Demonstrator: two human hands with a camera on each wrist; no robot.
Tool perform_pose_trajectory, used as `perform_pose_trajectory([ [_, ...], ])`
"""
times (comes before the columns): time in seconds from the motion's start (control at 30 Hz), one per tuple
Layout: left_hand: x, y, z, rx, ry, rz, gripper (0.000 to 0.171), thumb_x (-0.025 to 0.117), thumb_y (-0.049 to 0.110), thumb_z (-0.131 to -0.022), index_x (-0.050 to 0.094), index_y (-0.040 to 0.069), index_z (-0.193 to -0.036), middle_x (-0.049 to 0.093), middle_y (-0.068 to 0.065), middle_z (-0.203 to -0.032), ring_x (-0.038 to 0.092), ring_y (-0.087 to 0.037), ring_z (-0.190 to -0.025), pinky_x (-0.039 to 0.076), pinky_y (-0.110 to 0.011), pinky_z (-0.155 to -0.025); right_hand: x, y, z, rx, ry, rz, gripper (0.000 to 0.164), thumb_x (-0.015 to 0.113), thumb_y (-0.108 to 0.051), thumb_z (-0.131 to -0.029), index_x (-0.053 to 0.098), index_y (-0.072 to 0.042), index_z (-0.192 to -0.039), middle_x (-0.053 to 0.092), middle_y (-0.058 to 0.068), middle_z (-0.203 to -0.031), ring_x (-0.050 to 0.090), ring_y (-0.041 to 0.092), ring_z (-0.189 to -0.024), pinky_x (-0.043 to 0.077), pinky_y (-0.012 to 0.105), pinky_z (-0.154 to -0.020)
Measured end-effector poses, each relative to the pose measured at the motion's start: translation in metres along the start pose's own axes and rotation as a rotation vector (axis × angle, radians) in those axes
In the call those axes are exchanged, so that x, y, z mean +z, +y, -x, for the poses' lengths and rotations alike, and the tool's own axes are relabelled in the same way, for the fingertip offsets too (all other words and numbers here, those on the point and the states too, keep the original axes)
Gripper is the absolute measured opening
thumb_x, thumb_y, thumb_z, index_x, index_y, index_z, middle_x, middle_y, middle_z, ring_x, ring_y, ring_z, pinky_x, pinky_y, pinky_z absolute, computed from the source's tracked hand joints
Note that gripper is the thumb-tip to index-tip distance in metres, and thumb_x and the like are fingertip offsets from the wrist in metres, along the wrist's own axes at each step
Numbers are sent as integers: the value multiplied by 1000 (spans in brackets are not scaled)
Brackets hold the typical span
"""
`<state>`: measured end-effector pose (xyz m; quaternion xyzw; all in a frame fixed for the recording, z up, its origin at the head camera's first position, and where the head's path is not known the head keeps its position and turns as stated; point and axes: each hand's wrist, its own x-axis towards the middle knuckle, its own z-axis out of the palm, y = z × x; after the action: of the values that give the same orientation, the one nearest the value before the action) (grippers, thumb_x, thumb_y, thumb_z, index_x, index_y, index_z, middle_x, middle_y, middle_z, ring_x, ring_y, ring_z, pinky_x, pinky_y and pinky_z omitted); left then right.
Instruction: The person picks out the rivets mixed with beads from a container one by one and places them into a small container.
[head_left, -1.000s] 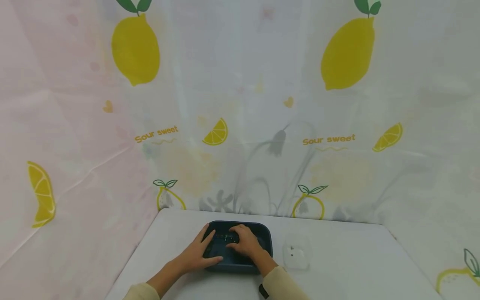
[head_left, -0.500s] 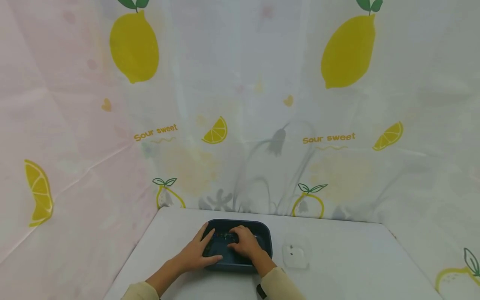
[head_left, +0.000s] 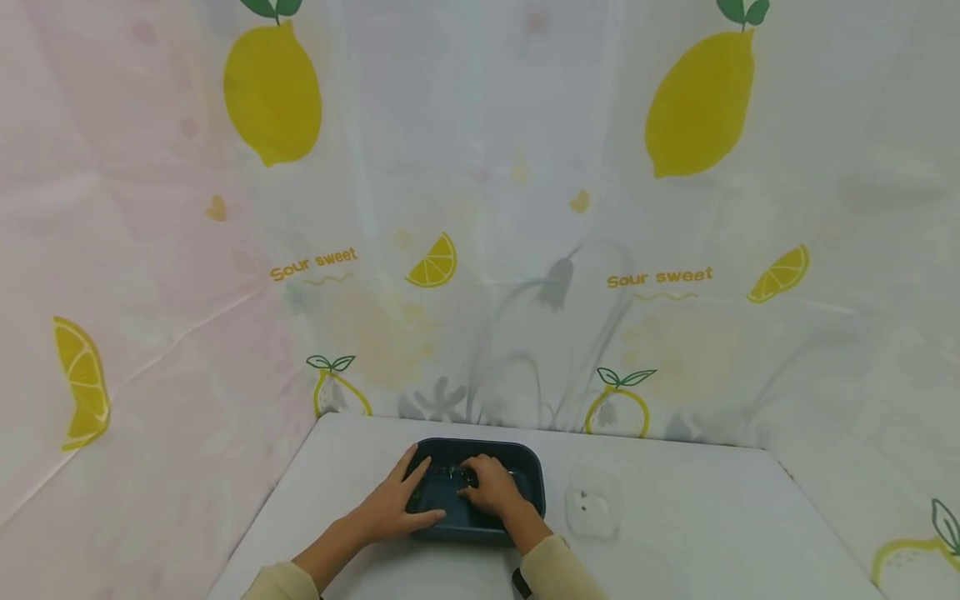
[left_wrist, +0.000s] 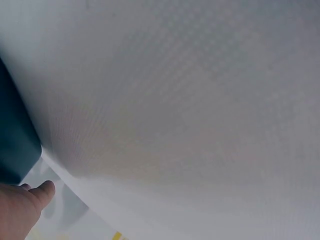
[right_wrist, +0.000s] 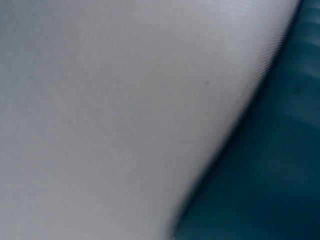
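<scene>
A dark blue rectangular tray (head_left: 525, 458) with raised sides sits on the white table. My left hand (head_left: 386, 504) lies over its left end, fingers spread along the rim and thumb over the front edge. In the left wrist view the left hand (left_wrist: 20, 207) shows at the bottom corner, beside the tray's outer wall (left_wrist: 15, 135). My right hand (head_left: 493, 487) reaches into the tray with bent fingers, thumb apart from the forefinger. Small shiny, coloured pieces (head_left: 452, 472) lie by its fingertips; I cannot tell whether it holds one. The right wrist view shows only table and tray wall (right_wrist: 270, 165).
Right of the tray stands a clear, shallow square container (head_left: 600, 521) with a few tiny dark bits in it. A black band (head_left: 522, 583) shows at the right sleeve. Behind the table (head_left: 697, 517) hangs a lemon-print curtain (head_left: 480, 167).
The right thumb and fingers shift slightly inside the tray, among the small pieces. My left hand stays where it was on the tray, and the container has not moved.
</scene>
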<state>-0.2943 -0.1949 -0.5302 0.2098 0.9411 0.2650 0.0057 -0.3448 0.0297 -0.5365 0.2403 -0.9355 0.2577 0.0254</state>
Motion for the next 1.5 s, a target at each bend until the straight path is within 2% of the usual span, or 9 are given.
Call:
perform_pose_trajectory([
  [0.4,2,-4,0,19,13,-16,96,61,67,-86,31,8,-155,9,-24,-164,41,-47,-137,43,-59,-102,0,0,-2,5,-9,12,37,81,-22,-82,69,-10,-115,68,8,-112,63,28,-106,51,46,-92],
  [0.7,-1,-1,-1,18,10,-16,96,63,66,-85,32,7,-155,10,-25,-163,43,-46,-135,45,-59,-101,-2,-2,-2,28,-12,-4,37,81,-21,-82,70,-9,-116,68,8,-111,62,28,-106,51,46,-92],
  [0.93,1,-2,0,12,2,-8,96,61,67,-86,31,8,-155,10,-24,-164,38,-46,-139,42,-59,-104,-1,-2,1,35,-13,-59,38,81,-20,-82,70,-7,-116,68,9,-110,63,28,-106,51,46,-93],
  [1.13,-1,-1,-1,4,-1,-1,96,62,67,-86,31,8,-155,10,-24,-164,37,-46,-140,41,-60,-104,-3,-2,0,33,-5,-135,34,81,-16,-82,70,-3,-112,68,8,-103,64,25,-97,53,42,-87],
  [1.5,-3,1,-1,-12,-8,12,97,62,67,-85,31,8,-155,9,-23,-164,37,-46,-140,40,-61,-105,-3,-2,-2,58,-8,-185,33,80,-15,-82,69,-4,-111,66,8,-101,65,25,-94,54,40,-82],
])
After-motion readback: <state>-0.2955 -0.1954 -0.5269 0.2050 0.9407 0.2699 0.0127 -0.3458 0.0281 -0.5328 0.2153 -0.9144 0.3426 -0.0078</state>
